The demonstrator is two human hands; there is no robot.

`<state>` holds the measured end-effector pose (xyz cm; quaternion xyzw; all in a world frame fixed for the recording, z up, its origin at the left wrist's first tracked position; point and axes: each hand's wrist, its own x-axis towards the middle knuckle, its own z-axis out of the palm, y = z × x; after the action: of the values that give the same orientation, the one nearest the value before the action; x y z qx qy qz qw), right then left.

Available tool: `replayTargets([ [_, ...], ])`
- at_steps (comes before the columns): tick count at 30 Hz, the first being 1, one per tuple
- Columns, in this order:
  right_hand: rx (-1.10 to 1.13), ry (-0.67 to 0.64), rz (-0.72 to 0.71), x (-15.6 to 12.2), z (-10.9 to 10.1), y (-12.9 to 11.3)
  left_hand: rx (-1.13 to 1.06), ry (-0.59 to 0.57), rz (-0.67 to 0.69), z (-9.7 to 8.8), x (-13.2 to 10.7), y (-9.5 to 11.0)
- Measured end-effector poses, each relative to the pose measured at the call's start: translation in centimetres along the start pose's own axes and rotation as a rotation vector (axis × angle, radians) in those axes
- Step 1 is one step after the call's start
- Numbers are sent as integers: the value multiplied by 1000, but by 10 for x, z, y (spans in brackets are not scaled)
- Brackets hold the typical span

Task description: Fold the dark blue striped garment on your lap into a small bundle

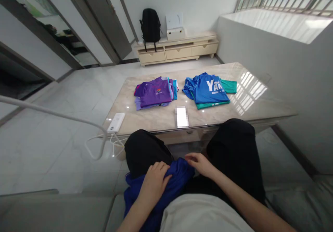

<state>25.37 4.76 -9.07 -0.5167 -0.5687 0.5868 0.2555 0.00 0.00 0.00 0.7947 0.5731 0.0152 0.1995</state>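
A crumpled dark blue garment (179,173) lies across my lap and left thigh, its cut hidden by the folds. My left hand (156,180) rests on top of it, fingers stretched over the cloth and thumb apart. At the garment's right end, the bent fingers of my right hand (199,163) pinch its edge. On the table beyond my knees sit two piles of folded clothes: a purple shirt (156,92) tops the left one, and a blue shirt with white lettering (210,89) tops the right one.
The glossy stone-topped table (151,119) stands in front of my knees. On it are a blurred-out white rectangle (181,117) and a white power bank (116,122) with a cable (102,145). A black backpack (151,25) and white boxes (175,25) stand on a low cabinet (179,53).
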Motion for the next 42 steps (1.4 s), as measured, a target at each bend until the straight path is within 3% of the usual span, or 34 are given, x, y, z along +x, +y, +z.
replayTargets([
  [3, -6, -56, -34, 1, 9, 5, -161, 80, 34, -7, 9, 14],
  [6, 13, -131, -131, 2, -3, -13, -385, 173, 149, -14, 21, 29],
  [10, 200, -354, -207, -1, -20, -40, -598, 248, 348, -22, 29, 46],
  [13, 326, -424, -210, -8, -28, -52, -604, 293, 430, -26, 31, 54],
  [20, 194, -499, -235, -21, -50, -70, -545, 384, 441, -17, 22, 58],
  [26, 160, -485, -219, -21, -35, -70, -505, 511, 419, -2, 19, 58],
  [33, 283, -417, -301, -27, -17, -71, -613, 333, 227, -3, 22, 47],
  [39, 253, -333, -358, -29, -12, -67, -998, -111, 33, -21, 25, 18],
  [42, 285, -307, -363, -27, -11, -62, -1078, -121, -2, -29, 25, 12],
])
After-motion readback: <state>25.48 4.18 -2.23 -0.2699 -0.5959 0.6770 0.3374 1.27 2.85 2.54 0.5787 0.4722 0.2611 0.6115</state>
